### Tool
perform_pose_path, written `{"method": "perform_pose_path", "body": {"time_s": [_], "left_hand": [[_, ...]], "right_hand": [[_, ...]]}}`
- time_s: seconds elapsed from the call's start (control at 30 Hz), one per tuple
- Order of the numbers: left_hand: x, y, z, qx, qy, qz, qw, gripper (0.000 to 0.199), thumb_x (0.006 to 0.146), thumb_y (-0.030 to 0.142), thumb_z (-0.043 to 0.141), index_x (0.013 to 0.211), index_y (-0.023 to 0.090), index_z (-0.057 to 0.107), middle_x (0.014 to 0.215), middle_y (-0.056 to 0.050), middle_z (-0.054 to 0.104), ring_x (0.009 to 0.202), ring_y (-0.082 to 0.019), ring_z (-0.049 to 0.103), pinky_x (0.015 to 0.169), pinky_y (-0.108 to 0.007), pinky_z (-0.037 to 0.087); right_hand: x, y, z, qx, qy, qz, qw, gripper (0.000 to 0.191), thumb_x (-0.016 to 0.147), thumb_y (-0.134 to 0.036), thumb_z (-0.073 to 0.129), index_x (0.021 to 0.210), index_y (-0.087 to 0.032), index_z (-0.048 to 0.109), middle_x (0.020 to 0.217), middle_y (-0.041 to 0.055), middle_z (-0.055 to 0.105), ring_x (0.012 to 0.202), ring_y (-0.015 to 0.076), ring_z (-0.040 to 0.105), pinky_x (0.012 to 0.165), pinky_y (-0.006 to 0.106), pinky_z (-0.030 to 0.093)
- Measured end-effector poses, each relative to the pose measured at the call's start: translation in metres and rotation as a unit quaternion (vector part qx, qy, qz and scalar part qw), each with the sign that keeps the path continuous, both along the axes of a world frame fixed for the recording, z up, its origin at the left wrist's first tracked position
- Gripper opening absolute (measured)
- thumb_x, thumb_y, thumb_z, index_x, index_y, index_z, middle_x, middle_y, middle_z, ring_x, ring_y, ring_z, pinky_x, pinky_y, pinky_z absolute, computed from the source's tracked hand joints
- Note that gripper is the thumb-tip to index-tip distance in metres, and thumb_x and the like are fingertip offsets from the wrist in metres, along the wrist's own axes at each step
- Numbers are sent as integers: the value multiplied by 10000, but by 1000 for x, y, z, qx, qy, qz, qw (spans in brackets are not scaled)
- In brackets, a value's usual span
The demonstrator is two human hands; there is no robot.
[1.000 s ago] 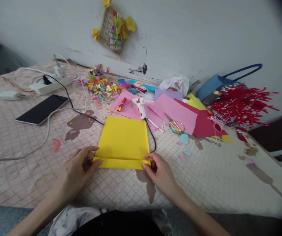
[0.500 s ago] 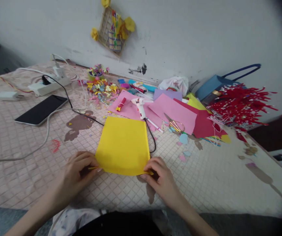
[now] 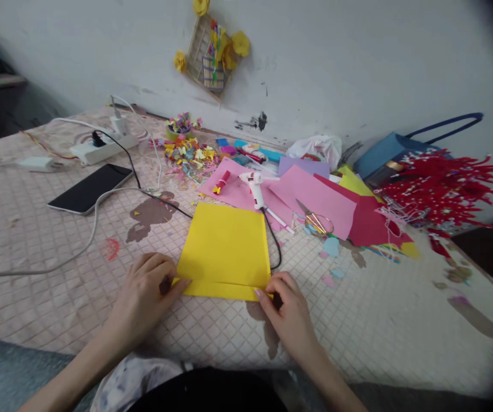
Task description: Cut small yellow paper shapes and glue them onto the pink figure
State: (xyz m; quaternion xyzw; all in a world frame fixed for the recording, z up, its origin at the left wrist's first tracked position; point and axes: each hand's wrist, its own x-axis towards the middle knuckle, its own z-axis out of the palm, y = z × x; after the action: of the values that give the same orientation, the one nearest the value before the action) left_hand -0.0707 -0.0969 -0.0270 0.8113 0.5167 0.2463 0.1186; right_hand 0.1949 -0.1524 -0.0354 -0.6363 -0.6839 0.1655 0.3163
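Left hand and right hand, seemingly thumb to fingers, pinch the yellow paper's near corners.

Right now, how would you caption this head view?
Two hands pinch the folded edge of yellow paper.

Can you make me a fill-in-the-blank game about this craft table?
1. The folded paper between the left hand and the right hand is coloured ____.
2. The white glue gun lies on a sheet coloured ____.
3. The scissors have handles coloured ____.
4. The black-screened device lies to the ____ of the folded paper.

Missing words: yellow; pink; gold; left.
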Motion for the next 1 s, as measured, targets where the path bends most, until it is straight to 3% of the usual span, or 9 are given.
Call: {"method": "perform_pose_path", "body": {"time_s": [0.33,0.57,0.7,0.77,0.83,0.9,0.97,1.0], "left_hand": [[-2,-1,-6,5,-9,-4,1000,243,803,340,550,624,190,482,776,-37,567,803,-222,513,756,-380,422],[-2,-3,0,-12,-20,-2,1000,194,824,293,532,663,191,498,811,-39,571,838,-225,517,773,-386,437],[-2,-5,-2,22,-25,21,999,87,820,245,544,858,168,539,923,-77,585,936,-255,527,822,-427,444],[4,-10,-1,92,-27,19,995,204,817,196,544,1013,142,530,1076,-115,578,1102,-293,475,921,-477,398],[15,-17,3,141,-18,-40,989,264,827,135,521,1090,148,522,1206,-111,555,1247,-293,374,1024,-508,305],[29,-26,7,157,2,-179,971,293,843,107,492,1126,176,522,1212,-67,588,1267,-242,382,1074,-485,249],[43,-34,8,144,50,-317,936,347,865,134,466,1210,172,484,1267,-54,566,1265,-209,401,1086,-418,267],[49,-36,6,121,85,-343,928,404,866,117,454,1268,157,438,1323,-63,518,1275,-205,392,1088,-406,276]], "right_hand": [[2,-3,-1,6,2,-17,1000,177,856,-225,504,694,-203,436,797,33,478,741,181,494,642,308,427],[3,-4,-2,-1,-9,-20,1000,180,849,-207,507,690,-204,423,807,36,481,746,182,496,648,308,431],[2,-3,-3,3,-18,-15,1000,164,849,-211,503,700,-203,436,812,37,478,758,185,492,658,316,431],[2,-3,-3,3,-20,-14,1000,158,847,-210,503,704,-203,438,812,35,474,762,185,491,660,315,429],[1,-2,-3,4,-17,-14,1000,156,844,-207,507,704,-205,439,806,33,472,755,185,493,651,309,425],[1,-2,-3,6,-13,-16,1000,158,841,-207,513,701,-206,440,798,31,472,747,184,495,643,304,422],[1,-2,-3,7,-10,-16,1000,154,843,-207,512,704,-205,447,800,32,475,747,185,497,649,305,423],[1,-2,-3,6,-7,-16,1000,148,844,-204,510,708,-204,452,803,34,476,752,186,498,656,308,425]]}}
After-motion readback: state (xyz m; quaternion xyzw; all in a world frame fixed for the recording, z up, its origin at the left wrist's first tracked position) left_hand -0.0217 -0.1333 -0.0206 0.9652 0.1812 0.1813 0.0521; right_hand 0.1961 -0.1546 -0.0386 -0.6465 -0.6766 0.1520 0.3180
